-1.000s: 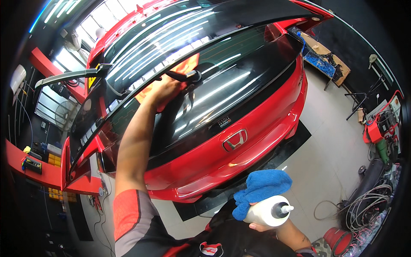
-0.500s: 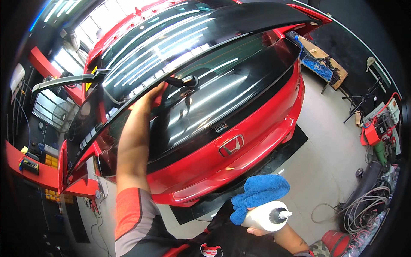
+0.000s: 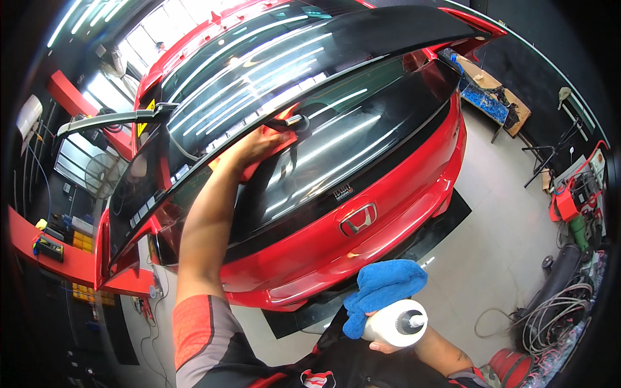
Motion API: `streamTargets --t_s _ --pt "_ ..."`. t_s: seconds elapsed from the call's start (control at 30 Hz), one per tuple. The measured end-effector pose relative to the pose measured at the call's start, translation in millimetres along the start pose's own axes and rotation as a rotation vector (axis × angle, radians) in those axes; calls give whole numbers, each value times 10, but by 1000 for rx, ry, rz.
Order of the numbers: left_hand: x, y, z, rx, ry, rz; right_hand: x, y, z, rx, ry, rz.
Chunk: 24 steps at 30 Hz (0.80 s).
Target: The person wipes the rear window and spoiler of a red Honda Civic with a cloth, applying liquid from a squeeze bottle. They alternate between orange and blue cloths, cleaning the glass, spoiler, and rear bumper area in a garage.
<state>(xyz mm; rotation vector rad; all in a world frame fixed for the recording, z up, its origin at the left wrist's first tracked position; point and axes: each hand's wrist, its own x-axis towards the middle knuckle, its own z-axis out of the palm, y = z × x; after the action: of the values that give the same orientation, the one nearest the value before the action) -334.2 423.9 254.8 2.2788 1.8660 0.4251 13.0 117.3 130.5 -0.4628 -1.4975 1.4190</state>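
- My left hand [image 3: 257, 143]: fingers gripping red cloth [image 3: 251, 170] at rear window [image 3: 339, 139].
- My right hand [image 3: 383, 347]: fingers around white squeeze bottle [image 3: 385, 323], blue towel [image 3: 392, 283].
- Looks mid-wipe; can't tell how much glass remains.

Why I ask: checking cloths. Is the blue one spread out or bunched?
Bunched: the blue cloth shows thick, rounded folds beside the white bottle.

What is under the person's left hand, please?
A red cloth shows around the left hand, apparently against the dark rear window. The hand covers part of the cloth, and the glass beneath the cloth cannot be seen.
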Motion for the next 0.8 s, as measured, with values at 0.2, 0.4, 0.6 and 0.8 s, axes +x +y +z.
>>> streamTargets --t_s 0.2,0.4,0.6,0.8 --pt "-77 -98 -26 -141 -126 -23 35 14 50 -68 -32 33" --pt "-792 -1578 -576 31 -172 -190 90 -27 46 -54 -56 28" --pt "-927 -1240 -528 -201 -55 -271 1 -19 -28 -48 45 34" --pt "-340 -453 -250 -132 -11 -277 116 -32 -44 -50 24 -38"
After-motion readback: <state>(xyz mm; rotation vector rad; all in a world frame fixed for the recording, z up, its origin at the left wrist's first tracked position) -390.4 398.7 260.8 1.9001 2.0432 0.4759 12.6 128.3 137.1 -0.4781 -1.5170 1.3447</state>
